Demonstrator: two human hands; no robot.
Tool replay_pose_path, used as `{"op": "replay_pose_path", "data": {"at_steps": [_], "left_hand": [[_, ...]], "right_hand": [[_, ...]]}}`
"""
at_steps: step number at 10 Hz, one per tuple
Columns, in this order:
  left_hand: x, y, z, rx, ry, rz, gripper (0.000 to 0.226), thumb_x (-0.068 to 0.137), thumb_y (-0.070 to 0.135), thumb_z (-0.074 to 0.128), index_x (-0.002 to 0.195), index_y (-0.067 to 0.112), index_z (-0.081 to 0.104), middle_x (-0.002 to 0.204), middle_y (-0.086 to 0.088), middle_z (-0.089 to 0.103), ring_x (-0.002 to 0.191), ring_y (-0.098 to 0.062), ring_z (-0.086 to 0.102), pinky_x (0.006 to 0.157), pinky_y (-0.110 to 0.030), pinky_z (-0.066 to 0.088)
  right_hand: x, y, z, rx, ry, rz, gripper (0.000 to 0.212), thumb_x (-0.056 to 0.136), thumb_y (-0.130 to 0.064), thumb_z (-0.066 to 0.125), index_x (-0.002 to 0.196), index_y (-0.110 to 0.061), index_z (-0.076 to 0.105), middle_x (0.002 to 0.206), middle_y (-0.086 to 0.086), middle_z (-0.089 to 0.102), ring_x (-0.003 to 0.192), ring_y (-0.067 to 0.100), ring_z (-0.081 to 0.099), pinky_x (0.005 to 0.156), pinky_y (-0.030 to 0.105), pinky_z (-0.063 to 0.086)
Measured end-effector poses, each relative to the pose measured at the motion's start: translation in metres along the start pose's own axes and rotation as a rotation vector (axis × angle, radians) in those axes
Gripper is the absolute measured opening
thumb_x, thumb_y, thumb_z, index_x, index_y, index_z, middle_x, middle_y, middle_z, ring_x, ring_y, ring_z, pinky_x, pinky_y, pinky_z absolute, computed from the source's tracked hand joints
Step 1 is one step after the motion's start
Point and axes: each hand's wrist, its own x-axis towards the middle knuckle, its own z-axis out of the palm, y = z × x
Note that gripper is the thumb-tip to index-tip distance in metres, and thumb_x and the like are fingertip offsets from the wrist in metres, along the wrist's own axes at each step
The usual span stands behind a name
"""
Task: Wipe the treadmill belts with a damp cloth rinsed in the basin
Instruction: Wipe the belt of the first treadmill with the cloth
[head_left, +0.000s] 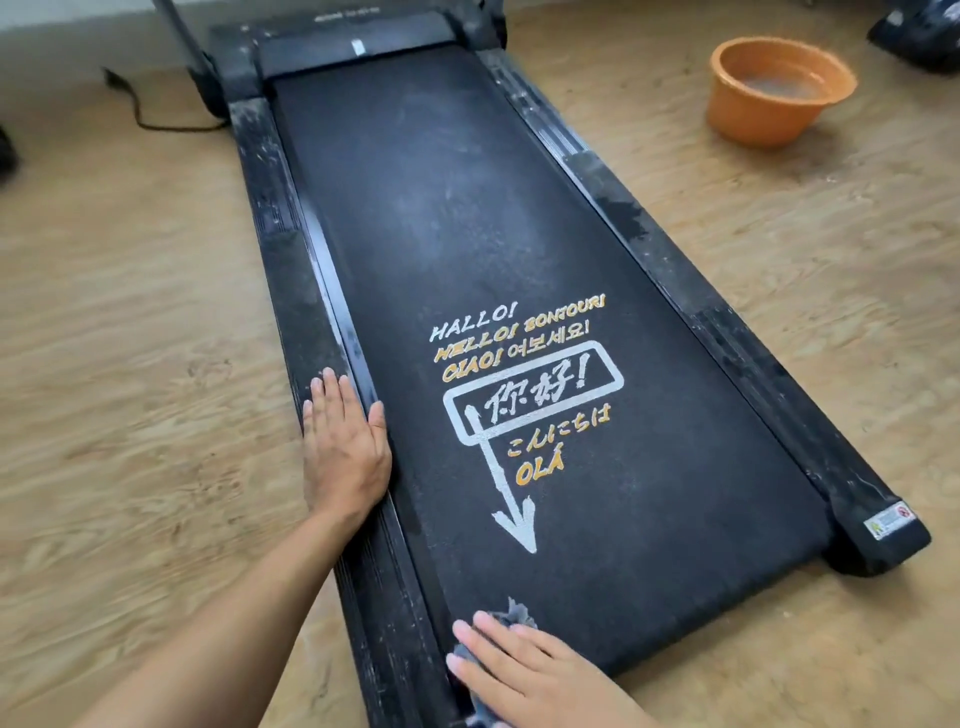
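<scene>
Treadmill belt (415, 234) lies flat on the wooden floor (130, 312), its long axis running away from the person towards the motor hood. A greyish film of dust shows along the far middle stretch. The cloth (517, 613) sits on the belt's near left corner, pinned under the right hand (535, 675), whose fingers (483, 631) lie straight and slightly spread, pressing down and pointing towards the left side rail (291, 291). From those fingertips nearly all the belt stretches ahead and to the right, past the printed greetings (524, 374), so the next stroke probably pushes away along that axis. The left hand (345, 441) rests flat on the left rail, fingers (332, 395) together, beside the belt's edge. The orange basin (748, 119), holding water, stands well apart beyond the right rail.
</scene>
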Motion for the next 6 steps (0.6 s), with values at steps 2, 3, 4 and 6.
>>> {"op": "replay_pose_path", "data": {"at_steps": [2, 3, 4, 6], "left_hand": [[0.003, 0.003, -0.009, 0.059, -0.05, 0.015, 0.073, 0.105, 0.044, 0.027, 0.151, -0.01, 0.045, 0.16, -0.029, 0.041, 0.149, -0.045, 0.04, 0.121, -0.056, 0.035], [0.012, -0.004, -0.019, 0.179, -0.179, 0.069, 0.075, 0.103, 0.045, 0.029, 0.142, -0.014, 0.053, 0.148, -0.036, 0.051, 0.135, -0.051, 0.053, 0.108, -0.057, 0.048], [0.021, -0.008, -0.035, 0.284, -0.327, 0.12, 0.08, 0.107, 0.049, 0.017, 0.153, -0.013, 0.038, 0.158, -0.036, 0.037, 0.148, -0.048, 0.038, 0.121, -0.053, 0.036], [0.043, 0.013, -0.112, 0.388, -0.731, 0.129, 0.082, 0.109, 0.044, 0.038, 0.164, -0.002, -0.002, 0.172, -0.021, 0.009, 0.159, -0.038, 0.015, 0.127, -0.048, 0.022]], "right_hand": [[-0.12, 0.07, 0.036, -0.193, -0.827, 0.235, 0.032, 0.09, -0.068, 0.047, 0.087, -0.041, 0.062, 0.067, -0.039, 0.047, 0.073, -0.002, 0.037, 0.081, 0.01, 0.041], [-0.069, 0.064, 0.009, -0.034, -1.01, 0.117, 0.029, 0.082, -0.045, 0.054, 0.066, -0.024, 0.044, 0.057, -0.005, 0.033, 0.055, 0.015, 0.029, 0.057, 0.027, 0.025], [0.039, 0.042, -0.09, -0.166, -0.992, 0.14, 0.013, 0.073, -0.037, 0.065, 0.066, -0.027, 0.058, 0.062, -0.008, 0.033, 0.051, 0.014, 0.041, 0.052, 0.026, 0.011], [0.154, 0.043, -0.151, 0.137, -0.975, 0.195, 0.004, 0.098, -0.031, 0.054, 0.1, -0.031, 0.058, 0.104, -0.012, 0.051, 0.094, 0.014, 0.05, 0.083, 0.032, 0.046]]}}
